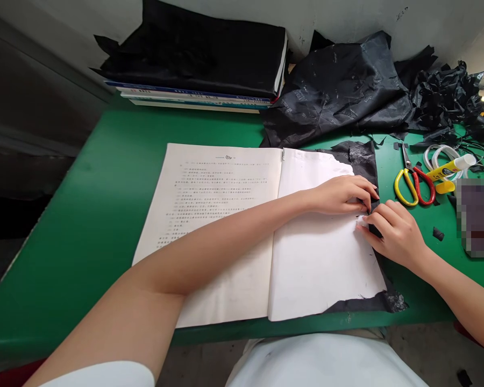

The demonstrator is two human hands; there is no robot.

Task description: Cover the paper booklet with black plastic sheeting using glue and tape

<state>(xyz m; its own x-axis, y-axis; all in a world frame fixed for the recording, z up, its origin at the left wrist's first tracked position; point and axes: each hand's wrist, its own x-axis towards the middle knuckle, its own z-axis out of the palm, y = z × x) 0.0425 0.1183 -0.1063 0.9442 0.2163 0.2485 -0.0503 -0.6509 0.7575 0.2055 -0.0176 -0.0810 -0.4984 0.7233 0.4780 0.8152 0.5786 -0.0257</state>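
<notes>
An open book (210,215) lies on the green table, its left page printed with text. On its right side is a blank white sheet (322,258) with a ragged outer edge. A black sheet (361,158) sticks out from under it at the top, right and bottom. My left hand (342,194) rests on the white sheet, its fingers bent together at the right edge; what they grip is hidden. Beside it, my right hand (397,231) is closed in a pinch on a small white bit of paper (362,220) at that edge.
Scissors (414,183) with yellow and red handles, a glue stick (452,167), white coiled tubing (431,156) and a blurred dark object (479,217) lie at right. Behind are stacked books (197,99), black sheeting (342,86) and black scraps (447,99) against the wall.
</notes>
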